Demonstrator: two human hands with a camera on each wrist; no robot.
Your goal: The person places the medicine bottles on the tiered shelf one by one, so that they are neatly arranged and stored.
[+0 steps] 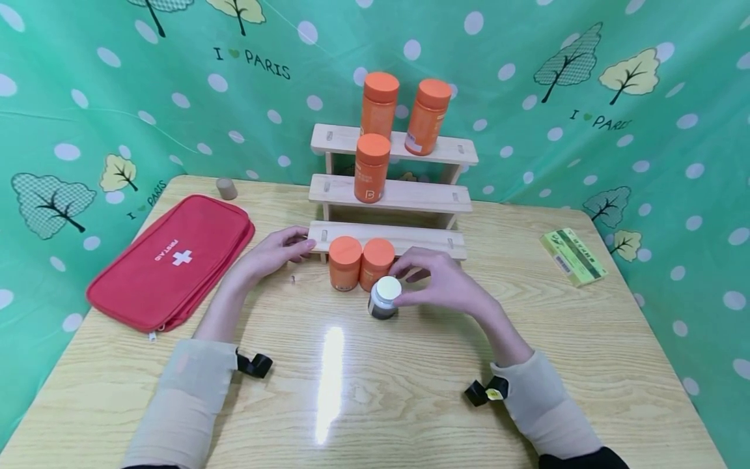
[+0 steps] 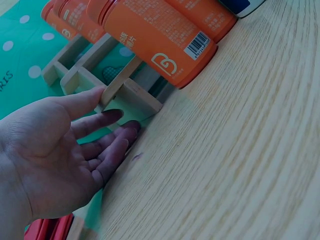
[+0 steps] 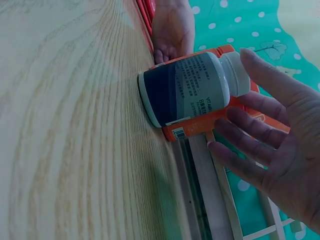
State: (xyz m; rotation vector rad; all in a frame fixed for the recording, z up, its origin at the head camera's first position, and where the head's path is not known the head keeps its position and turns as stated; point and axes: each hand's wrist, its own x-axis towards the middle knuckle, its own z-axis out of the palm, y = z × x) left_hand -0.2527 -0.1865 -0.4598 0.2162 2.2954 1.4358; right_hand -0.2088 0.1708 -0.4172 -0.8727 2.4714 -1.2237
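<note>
My left hand (image 1: pixel 278 251) is at the left end of the wooden stand's lowest step (image 1: pixel 387 238). In the left wrist view its thumb rests against the board's end, and the relaxed fingers (image 2: pixel 102 160) lie below. A small white-capped bottle (image 1: pixel 383 301) with a dark lower label stands upright on the table. Around its cap, my right hand (image 1: pixel 442 283) spreads loosely; the thumb is right at the cap and the other fingers (image 3: pixel 245 132) extend past it. Close behind stand two orange jars (image 1: pixel 344 264), side by side before the lowest step.
An orange jar (image 1: pixel 372 168) stands on the middle step, and two more orange jars (image 1: pixel 428 117) on the top step. A red first-aid pouch (image 1: pixel 176 260) lies at left, near a small grey cylinder (image 1: pixel 226 189). A green-yellow box (image 1: pixel 573 256) lies at right.
</note>
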